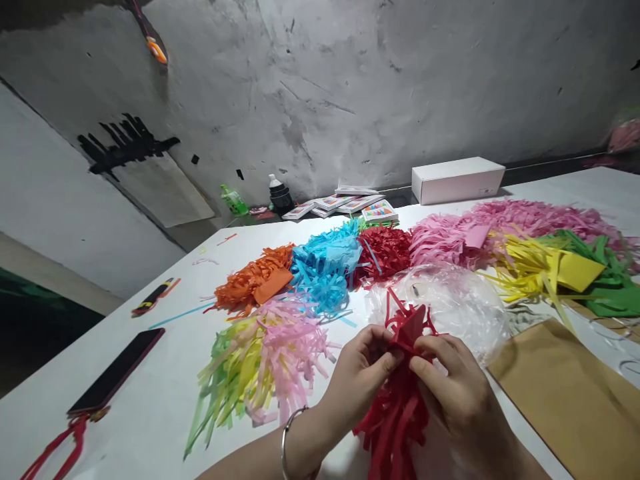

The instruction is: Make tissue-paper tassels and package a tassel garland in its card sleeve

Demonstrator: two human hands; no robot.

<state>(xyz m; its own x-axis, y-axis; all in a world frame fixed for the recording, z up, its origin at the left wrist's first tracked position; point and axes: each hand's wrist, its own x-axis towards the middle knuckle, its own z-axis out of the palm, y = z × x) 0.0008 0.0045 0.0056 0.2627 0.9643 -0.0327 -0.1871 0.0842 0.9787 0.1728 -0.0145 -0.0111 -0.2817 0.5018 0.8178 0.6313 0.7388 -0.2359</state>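
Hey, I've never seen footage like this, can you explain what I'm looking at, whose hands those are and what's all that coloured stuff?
This is one picture from a camera worn on a person's head, looking forward and down, so the hands are that person's own. The left hand and right hand pinch a bundle of red fringe cut from paper. On the white table lie more fringe piles: orange, blue, pink, yellow, green. A dark phone lies at the left, a brown sheet at the right, a white box by the wall.
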